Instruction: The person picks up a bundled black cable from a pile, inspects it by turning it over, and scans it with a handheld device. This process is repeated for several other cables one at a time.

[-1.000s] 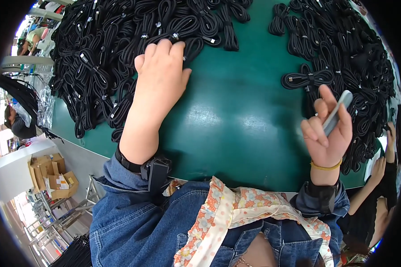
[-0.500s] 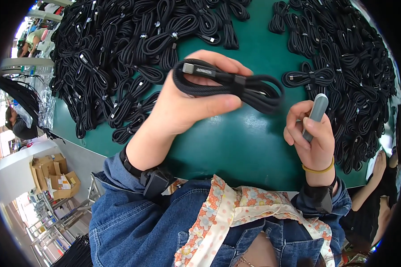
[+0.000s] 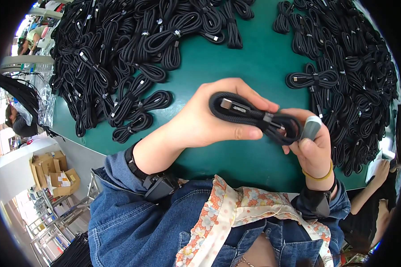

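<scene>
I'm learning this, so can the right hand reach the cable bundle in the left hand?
Probably yes: the right hand is close beside one end of the cable bundle, though the grey stick it grips might get in the way.

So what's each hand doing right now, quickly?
Left hand: closed, holding a coiled black cable.
Right hand: closed around a grey tool; whether it also touches the cable can't be told.
</scene>
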A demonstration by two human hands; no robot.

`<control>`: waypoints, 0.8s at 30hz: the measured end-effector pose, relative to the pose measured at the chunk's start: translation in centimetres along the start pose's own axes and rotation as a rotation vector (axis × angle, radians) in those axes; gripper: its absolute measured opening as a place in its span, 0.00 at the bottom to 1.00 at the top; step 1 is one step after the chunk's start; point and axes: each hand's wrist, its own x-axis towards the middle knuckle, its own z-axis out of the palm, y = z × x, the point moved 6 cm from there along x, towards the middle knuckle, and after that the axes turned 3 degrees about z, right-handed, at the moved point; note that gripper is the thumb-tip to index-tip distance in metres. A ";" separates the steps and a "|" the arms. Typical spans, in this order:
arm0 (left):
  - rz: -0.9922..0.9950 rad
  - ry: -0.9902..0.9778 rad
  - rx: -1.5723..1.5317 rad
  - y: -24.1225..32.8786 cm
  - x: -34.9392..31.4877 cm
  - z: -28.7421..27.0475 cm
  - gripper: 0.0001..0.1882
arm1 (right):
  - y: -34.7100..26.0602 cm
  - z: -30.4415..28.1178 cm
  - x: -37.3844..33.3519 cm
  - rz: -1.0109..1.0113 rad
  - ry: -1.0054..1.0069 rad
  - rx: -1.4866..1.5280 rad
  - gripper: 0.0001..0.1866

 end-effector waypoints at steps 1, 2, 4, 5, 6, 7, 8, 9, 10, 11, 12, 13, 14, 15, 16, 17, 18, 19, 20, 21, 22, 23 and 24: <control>-0.006 -0.039 0.073 0.1 0.0 0.2 0.17 | 0.1 0.1 0.0 0.021 -0.006 -0.004 0.20; -0.011 -0.079 0.146 0.2 0.1 0.2 0.18 | 0.5 0.0 0.1 0.103 0.020 -0.078 0.17; -0.025 -0.212 0.332 0.8 0.0 0.1 0.28 | 0.8 -0.4 0.2 0.196 0.059 -0.157 0.15; -0.045 -0.190 0.277 1.2 -0.2 -0.5 0.34 | 1.0 -0.6 0.3 0.243 0.079 -0.196 0.14; 0.035 -0.170 0.402 2.3 -0.1 -1.5 0.34 | 0.8 -0.9 0.3 0.246 0.103 -0.244 0.10; 0.130 -0.155 0.531 3.5 0.0 -2.5 0.34 | 0.7 -0.6 0.4 0.229 0.033 -0.332 0.10; 0.183 -0.014 0.519 4.3 0.2 -4.0 0.31 | 0.7 -0.3 0.5 0.209 -0.035 -0.421 0.09; 0.237 0.127 0.505 5.0 0.1 -5.4 0.28 | 0.7 0.1 0.6 0.188 -0.103 -0.511 0.09; 0.186 0.345 0.738 5.5 -0.3 -7.1 0.24 | 1.1 0.5 0.5 0.207 -0.179 -0.551 0.08; 0.282 0.451 1.161 6.5 -0.5 -7.5 0.21 | 1.4 0.7 0.5 0.220 -0.239 -0.630 0.08; 0.324 0.473 1.490 7.0 -0.4 -7.5 0.22 | 1.7 0.8 0.4 0.254 -0.285 -0.655 0.08; 0.381 0.478 1.813 7.1 -0.4 -7.2 0.22 | 1.9 0.8 0.2 0.286 -0.332 -0.687 0.08; 0.361 0.495 1.872 6.9 -0.4 -7.4 0.23 | 1.6 0.5 0.3 0.275 -0.259 -0.614 0.08; 0.339 0.512 1.930 6.6 -0.4 -7.6 0.24 | 1.3 0.0 0.3 0.261 -0.188 -0.545 0.08; 0.316 0.529 1.988 6.4 -0.5 -7.7 0.25 | 1.0 -0.5 0.3 0.257 -0.125 -0.481 0.08; 0.292 0.543 2.001 6.2 -0.5 -7.9 0.26 | -0.1 -1.6 0.3 0.188 0.026 -0.419 0.11; 0.266 0.556 2.014 6.0 -0.4 -8.1 0.26 | -1.1 -2.3 0.5 0.067 0.096 -0.158 0.14; 0.239 0.569 2.026 5.8 -0.4 -8.3 0.26 | -2.2 -3.1 0.6 -0.071 0.139 0.087 0.17; 0.211 0.577 2.028 5.7 -0.3 -8.4 0.26 | -2.7 -4.0 0.5 -0.141 0.180 0.284 0.20; 0.182 0.585 2.029 5.5 -0.3 -8.6 0.25 | -3.2 -4.8 0.5 -0.224 0.207 0.480 0.22; 0.173 0.594 2.036 5.5 -0.3 -8.6 0.24 | -3.1 -5.6 0.5 -0.264 0.284 0.524 0.22; 0.146 0.591 2.036 5.4 -0.3 -8.7 0.23 | -2.9 -5.5 0.8 -0.242 0.219 0.506 0.22; 0.140 0.587 2.044 5.4 -0.2 -8.7 0.22 | -2.6 -5.4 0.9 -0.224 0.182 0.503 0.22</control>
